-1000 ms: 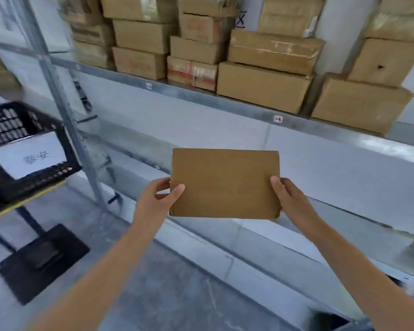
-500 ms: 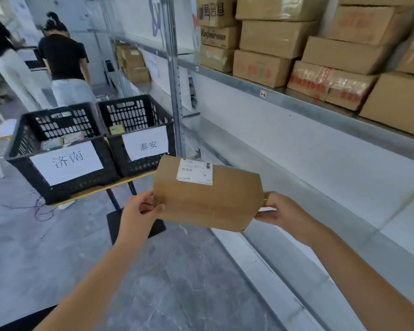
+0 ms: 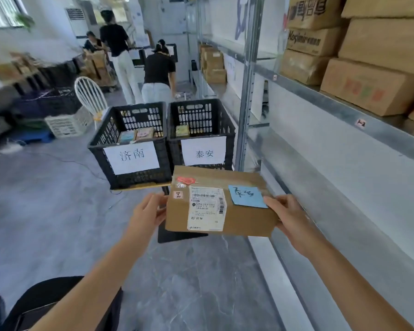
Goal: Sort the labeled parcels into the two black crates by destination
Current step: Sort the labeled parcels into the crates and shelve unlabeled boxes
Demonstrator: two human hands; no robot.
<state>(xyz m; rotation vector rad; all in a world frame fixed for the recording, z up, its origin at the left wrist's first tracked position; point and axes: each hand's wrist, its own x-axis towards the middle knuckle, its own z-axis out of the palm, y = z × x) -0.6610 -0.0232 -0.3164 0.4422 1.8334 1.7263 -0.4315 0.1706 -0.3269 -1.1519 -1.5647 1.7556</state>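
Head view, the only one there is: a brown cardboard parcel (image 3: 220, 204) is held up in the air, clamped between both hands. The left hand (image 3: 148, 211) is wrapped round its left end and the right hand (image 3: 289, 216) round its right end, with the thumb laid on top. So the hands are apart, one at each end.

A white shipping label (image 3: 207, 209) is stuck on the parcel's top, with a blue note (image 3: 246, 196) beside it that has handwriting on it. A red sticker (image 3: 186, 180) is seen near the far left corner.

Just beyond the parcel, two black crates are parked side by side on a thin wooden tabletop (image 3: 141, 186). The left crate (image 3: 139, 180) is tagged 济南 and the right crate (image 3: 228, 130) 泰安. The parcel is in neither; it's held in front of them, more towards the right one. A few small packets (image 3: 139, 134) can be made out inside the left crate.

To the right, a metal shelf (image 3: 344, 113) is stacked with cardboard boxes (image 3: 368, 91). Further back, a white chair (image 3: 91, 96) and some people (image 3: 158, 70) are seen, a bit blurred.
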